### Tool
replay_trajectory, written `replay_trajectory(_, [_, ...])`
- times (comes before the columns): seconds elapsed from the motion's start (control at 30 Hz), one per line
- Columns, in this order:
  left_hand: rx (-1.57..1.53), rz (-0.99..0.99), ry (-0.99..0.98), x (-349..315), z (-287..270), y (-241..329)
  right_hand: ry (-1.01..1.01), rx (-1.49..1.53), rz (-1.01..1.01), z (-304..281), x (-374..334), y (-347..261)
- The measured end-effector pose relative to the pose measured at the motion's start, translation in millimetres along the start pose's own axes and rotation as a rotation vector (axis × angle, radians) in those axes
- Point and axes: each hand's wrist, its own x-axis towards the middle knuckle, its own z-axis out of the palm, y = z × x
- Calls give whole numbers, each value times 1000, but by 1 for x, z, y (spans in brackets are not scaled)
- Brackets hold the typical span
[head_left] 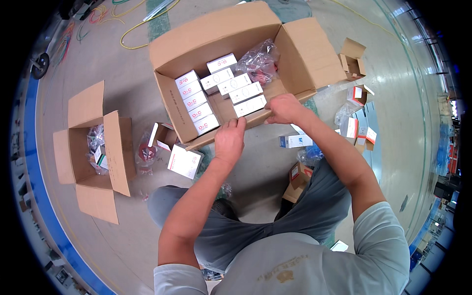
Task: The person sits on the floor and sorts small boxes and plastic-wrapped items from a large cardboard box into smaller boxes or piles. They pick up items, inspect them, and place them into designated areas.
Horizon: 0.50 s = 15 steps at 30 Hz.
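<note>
A large open cardboard box point(216, 29) stands in front of me, holding several small white cartons point(194, 101) with red or dark print. Some cartons form a row along its left wall, and others lie at its middle. A crumpled clear plastic bag point(259, 61) with something red in it sits at the far right inside. My left hand point(229, 141) grips the near edge of the cardboard box, fingertips over the rim. Further right, my right hand point(285, 109) is closed on the same edge, beside the nearest white carton point(250, 105). Both thumbs are partly hidden.
At left stands another open cardboard box point(126, 157) with plastic and a small carton inside. A white carton point(185, 161) lies near my left knee, a blue-and-white carton point(296, 141) near my right. Opened small boxes point(352, 66) and plastic wrap point(345, 113) are scattered at right.
</note>
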Motion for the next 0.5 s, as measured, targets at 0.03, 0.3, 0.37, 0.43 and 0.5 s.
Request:
replay_trajectory(0.03, [1,-7,-25,2,-1,1,6,13,-2,-1,1,1])
replay_trajectory(0.3, [0,-14,-51,8,-2,-3,-43,39,50,-7,8,0])
replay_trajectory(0.37, [16,-14,-66,11,-1,-3,-24,30,38,-6,10,1])
replay_trajectory(0.43, [5,-22,-53,11,-1,-4,-6,15,36,-5,11,3])
replay_trajectory(0.5, [-20,-16,-15,7,-3,-9,5,10,10,-3,16,-2])
